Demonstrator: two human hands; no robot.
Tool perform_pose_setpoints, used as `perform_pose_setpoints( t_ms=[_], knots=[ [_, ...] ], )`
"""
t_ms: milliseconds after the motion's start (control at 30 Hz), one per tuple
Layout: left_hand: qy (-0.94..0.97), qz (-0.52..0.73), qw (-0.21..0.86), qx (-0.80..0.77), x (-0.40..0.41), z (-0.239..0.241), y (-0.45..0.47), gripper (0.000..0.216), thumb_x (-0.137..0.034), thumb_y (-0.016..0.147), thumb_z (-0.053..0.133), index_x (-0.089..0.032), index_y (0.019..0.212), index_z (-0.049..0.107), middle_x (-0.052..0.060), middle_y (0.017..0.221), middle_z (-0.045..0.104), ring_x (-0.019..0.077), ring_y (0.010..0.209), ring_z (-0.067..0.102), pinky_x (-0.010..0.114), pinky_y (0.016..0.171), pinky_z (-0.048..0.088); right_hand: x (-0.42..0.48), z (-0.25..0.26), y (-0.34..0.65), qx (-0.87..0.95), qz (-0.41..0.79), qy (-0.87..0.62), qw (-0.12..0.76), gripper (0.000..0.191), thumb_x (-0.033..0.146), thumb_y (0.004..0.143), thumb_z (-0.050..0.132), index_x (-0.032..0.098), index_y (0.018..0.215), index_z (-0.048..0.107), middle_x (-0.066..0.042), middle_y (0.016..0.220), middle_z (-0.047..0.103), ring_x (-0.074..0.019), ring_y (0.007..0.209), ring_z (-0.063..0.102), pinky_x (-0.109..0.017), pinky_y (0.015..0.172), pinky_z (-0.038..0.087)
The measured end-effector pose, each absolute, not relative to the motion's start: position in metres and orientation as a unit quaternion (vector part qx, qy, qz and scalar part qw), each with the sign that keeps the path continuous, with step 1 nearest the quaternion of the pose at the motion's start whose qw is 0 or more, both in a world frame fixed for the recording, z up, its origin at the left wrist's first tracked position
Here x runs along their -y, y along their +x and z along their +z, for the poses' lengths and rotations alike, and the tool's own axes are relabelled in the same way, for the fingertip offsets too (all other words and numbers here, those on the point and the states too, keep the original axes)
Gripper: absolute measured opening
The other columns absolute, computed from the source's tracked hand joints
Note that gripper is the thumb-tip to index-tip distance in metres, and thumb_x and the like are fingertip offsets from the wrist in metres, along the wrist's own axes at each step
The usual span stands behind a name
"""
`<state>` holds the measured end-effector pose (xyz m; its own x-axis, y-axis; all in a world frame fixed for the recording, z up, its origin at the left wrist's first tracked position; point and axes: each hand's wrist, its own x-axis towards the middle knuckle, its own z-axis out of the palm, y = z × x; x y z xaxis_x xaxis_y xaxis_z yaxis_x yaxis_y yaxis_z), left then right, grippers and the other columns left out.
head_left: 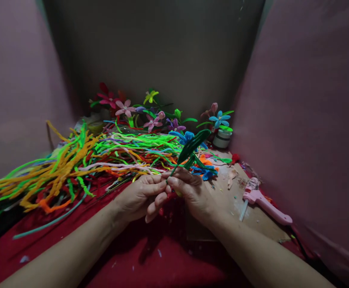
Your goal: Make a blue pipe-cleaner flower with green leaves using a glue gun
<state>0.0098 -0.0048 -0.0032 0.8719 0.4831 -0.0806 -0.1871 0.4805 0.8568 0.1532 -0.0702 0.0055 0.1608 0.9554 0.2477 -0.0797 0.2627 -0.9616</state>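
Both hands meet at the middle of the view over a red cloth (pixel 162 260). My left hand (pixel 138 196) and my right hand (pixel 189 192) are closed, pinching the lower end of a dark green pipe-cleaner stem (pixel 192 148). The stem slants up to the right, with a folded green leaf loop and a blue pipe-cleaner flower (pixel 186 137) at its top. The fingertips of the two hands touch each other around the stem.
A heap of loose pipe cleaners (pixel 81 160) in many colours lies to the left. Finished pipe-cleaner flowers (pixel 124 107) stand at the back, some in a small white pot (pixel 222 139). A pink glue gun (pixel 262 202) lies on brown cardboard at right. Pink walls close both sides.
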Motion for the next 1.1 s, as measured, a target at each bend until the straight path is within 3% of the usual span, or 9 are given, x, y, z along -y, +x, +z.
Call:
perform_pose_setpoints(
  t_ms=[200,433,633,900,1000,1100],
  knots=[
    [0.467,0.222,0.842,-0.156,0.009,0.0,0.013,0.019,-0.024,0.083,0.054,-0.011,0.071,0.061,-0.004,0.041,0.051,0.005,0.022,0.038,0.015,0.023,0.038,0.068,0.005,0.153,0.504,0.436,-0.412,0.621,0.013,0.026,0.074,0.061,0.019,0.064,0.062,0.0,0.069,0.057,-0.0152,0.075,0.052,-0.029,0.076,0.041],
    [0.467,0.259,0.824,-0.191,0.009,0.001,0.014,0.018,-0.023,0.082,0.055,-0.012,0.069,0.058,-0.006,0.042,0.049,0.0025,0.025,0.033,0.014,0.023,0.037,0.063,0.003,0.16,0.543,0.426,-0.446,0.57,0.015,0.026,0.078,0.056,0.018,0.067,0.061,0.001,0.066,0.053,-0.0124,0.066,0.047,-0.025,0.063,0.039],
    [0.469,0.259,0.826,-0.178,0.011,0.004,0.014,0.016,-0.021,0.082,0.055,-0.012,0.07,0.058,-0.007,0.04,0.045,0.0019,0.024,0.028,0.013,0.023,0.036,0.065,0.012,0.161,0.548,0.419,-0.42,0.59,0.012,0.021,0.073,0.056,0.018,0.065,0.064,0.001,0.068,0.06,-0.0151,0.073,0.053,-0.028,0.074,0.04],
    [0.483,0.204,0.835,-0.167,0.007,-0.006,0.014,0.016,-0.029,0.08,0.056,-0.015,0.074,0.056,-0.008,0.042,0.043,0.0022,0.025,0.024,0.016,0.023,0.033,0.062,0.002,0.156,0.431,0.499,-0.404,0.635,0.01,0.023,0.065,0.066,0.016,0.06,0.061,0.002,0.058,0.056,-0.011,0.057,0.047,-0.025,0.058,0.037],
    [0.583,0.234,0.743,-0.231,0.009,-0.006,0.018,0.02,-0.033,0.083,0.051,-0.015,0.077,0.056,-0.005,0.049,0.051,0.0059,0.032,0.041,0.019,0.035,0.041,0.06,-0.003,0.156,0.395,0.493,-0.417,0.654,0.013,0.024,0.062,0.07,0.015,0.058,0.061,0.003,0.056,0.054,-0.0105,0.056,0.047,-0.024,0.057,0.036],
    [0.716,0.317,0.545,-0.301,0.014,-0.007,0.021,0.015,-0.029,0.078,0.056,-0.015,0.083,0.06,0.0,0.066,0.062,0.0102,0.055,0.056,0.022,0.055,0.046,0.058,-0.006,0.156,0.385,0.458,-0.441,0.669,0.013,0.025,0.06,0.072,0.015,0.061,0.063,0.002,0.061,0.056,-0.0116,0.061,0.049,-0.025,0.061,0.038]
  ],
)
